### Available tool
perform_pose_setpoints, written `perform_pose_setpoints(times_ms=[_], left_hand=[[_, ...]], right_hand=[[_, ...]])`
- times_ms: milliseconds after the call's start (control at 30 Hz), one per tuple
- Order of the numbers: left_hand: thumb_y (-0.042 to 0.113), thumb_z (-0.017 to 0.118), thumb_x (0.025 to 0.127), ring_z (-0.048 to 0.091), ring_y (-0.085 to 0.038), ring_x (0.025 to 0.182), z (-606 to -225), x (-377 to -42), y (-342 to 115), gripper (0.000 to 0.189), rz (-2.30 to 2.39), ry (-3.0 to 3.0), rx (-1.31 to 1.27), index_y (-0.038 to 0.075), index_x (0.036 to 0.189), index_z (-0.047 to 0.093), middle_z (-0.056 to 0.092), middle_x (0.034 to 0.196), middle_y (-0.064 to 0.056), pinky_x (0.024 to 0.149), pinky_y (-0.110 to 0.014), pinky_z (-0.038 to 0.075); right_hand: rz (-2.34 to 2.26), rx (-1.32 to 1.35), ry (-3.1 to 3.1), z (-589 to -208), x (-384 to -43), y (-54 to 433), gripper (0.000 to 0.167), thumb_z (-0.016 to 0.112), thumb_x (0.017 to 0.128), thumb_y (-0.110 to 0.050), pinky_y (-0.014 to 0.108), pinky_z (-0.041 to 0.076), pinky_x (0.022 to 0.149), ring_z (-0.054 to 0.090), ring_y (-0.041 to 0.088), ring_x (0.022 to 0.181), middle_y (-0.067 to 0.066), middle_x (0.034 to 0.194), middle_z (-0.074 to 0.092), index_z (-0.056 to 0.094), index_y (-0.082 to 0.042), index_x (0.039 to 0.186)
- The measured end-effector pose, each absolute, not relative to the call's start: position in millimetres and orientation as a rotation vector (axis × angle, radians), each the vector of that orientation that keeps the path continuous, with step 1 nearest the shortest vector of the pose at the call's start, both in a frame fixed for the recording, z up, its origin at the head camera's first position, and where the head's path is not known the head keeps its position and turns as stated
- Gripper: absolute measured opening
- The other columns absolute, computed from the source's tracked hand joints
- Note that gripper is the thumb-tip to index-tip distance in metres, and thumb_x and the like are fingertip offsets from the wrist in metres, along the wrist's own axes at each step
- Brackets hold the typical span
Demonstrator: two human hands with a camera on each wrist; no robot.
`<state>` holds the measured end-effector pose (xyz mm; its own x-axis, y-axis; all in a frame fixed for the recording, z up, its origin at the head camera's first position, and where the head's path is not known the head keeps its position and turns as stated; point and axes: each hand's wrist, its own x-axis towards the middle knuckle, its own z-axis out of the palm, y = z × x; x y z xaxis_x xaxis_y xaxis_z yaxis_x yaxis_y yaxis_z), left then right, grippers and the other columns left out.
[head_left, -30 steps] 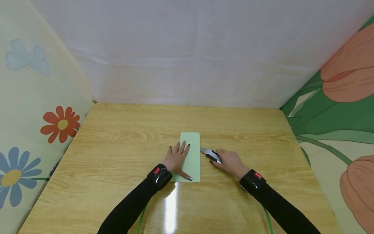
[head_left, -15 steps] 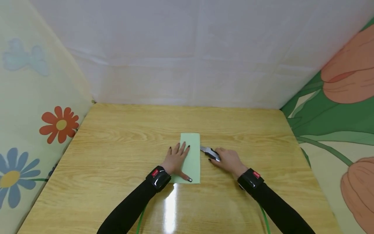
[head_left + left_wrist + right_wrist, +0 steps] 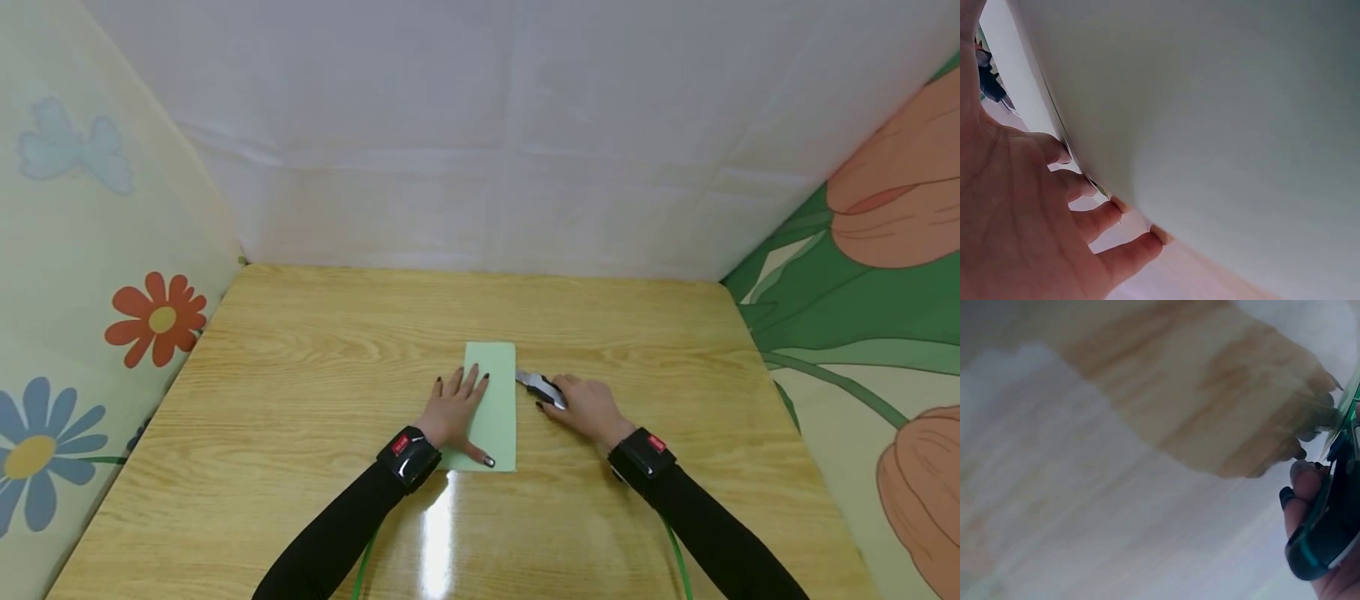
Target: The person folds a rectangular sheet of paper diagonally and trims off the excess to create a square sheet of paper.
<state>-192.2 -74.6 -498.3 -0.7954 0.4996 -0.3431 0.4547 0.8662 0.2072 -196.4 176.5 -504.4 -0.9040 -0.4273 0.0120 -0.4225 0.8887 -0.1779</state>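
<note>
A folded pale green sheet of paper (image 3: 497, 417) lies flat on the wooden table. My left hand (image 3: 448, 415) rests on its left side with fingers spread and thumb extended near the bottom edge. In the left wrist view the palm and straight fingers of the left hand (image 3: 1035, 200) press against the paper (image 3: 1210, 125). To the right, my right hand (image 3: 592, 408) grips a grey and black utility knife (image 3: 542, 388), its blade tip at the paper's right edge. The right wrist view has the knife's dark handle (image 3: 1325, 531) held in curled fingers.
The wooden table (image 3: 337, 350) reaches back to a white cloth (image 3: 480, 133). Flower-printed walls stand at the left (image 3: 67, 250) and the right (image 3: 840, 283). Green cords (image 3: 678, 554) run from the wristbands toward the near edge.
The knife has slid slightly up along the paper's right edge, away from the person. The left hand stays in place on the paper.
</note>
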Motion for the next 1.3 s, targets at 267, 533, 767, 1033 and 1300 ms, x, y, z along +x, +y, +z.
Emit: perform_pose_setpoints(times_ms=[267, 533, 767, 1033, 1300], left_hand=[[0.062, 0.081, 0.054, 0.005, -0.039, 0.141, -500, -191, -78, 0.128, 0.187, 2.657, 0.698, 0.008, 0.150, 0.017, 0.005, 0.156, -0.018, 0.109, -0.060, 0.014], [0.062, 0.080, 0.054, 0.005, -0.039, 0.141, -499, -190, -79, 0.127, 0.201, 2.666, 0.705, 0.008, 0.150, 0.017, 0.005, 0.156, -0.018, 0.109, -0.060, 0.013], [0.063, 0.079, 0.055, 0.002, -0.038, 0.142, -499, -192, -77, 0.128, 0.189, 2.643, 0.692, 0.009, 0.151, 0.014, 0.001, 0.156, -0.016, 0.110, -0.059, 0.012], [0.063, 0.080, 0.054, 0.001, -0.038, 0.142, -500, -192, -77, 0.129, 0.195, 2.643, 0.703, 0.009, 0.151, 0.014, 0.002, 0.156, -0.016, 0.110, -0.059, 0.011], [0.064, 0.079, 0.054, 0.003, -0.038, 0.142, -497, -190, -73, 0.128, 0.165, 2.640, 0.697, 0.009, 0.151, 0.015, 0.003, 0.156, -0.016, 0.110, -0.059, 0.012]], right_hand=[[-0.277, -0.696, 3.016, -509, -205, 175, 0.034, 0.066, 0.086, -0.039, 0.023, 0.031, 0.049, 0.041, 0.010, 0.058, -0.002, 0.073, 0.051, 0.059, -0.007, 0.096], [-0.281, -0.669, 3.011, -508, -210, 174, 0.033, 0.066, 0.086, -0.036, 0.024, 0.030, 0.050, 0.042, 0.011, 0.058, -0.001, 0.073, 0.050, 0.059, -0.006, 0.096], [-0.264, -0.684, 3.042, -509, -215, 173, 0.034, 0.066, 0.086, -0.039, 0.024, 0.031, 0.049, 0.042, 0.010, 0.058, -0.002, 0.073, 0.051, 0.059, -0.007, 0.096], [-0.261, -0.671, 3.045, -505, -217, 175, 0.034, 0.067, 0.085, -0.037, 0.025, 0.032, 0.051, 0.043, 0.011, 0.060, -0.001, 0.076, 0.054, 0.060, -0.007, 0.097], [-0.237, -0.673, 3.050, -509, -220, 177, 0.034, 0.065, 0.086, -0.039, 0.024, 0.029, 0.050, 0.042, 0.011, 0.059, -0.001, 0.075, 0.051, 0.059, -0.007, 0.098]])
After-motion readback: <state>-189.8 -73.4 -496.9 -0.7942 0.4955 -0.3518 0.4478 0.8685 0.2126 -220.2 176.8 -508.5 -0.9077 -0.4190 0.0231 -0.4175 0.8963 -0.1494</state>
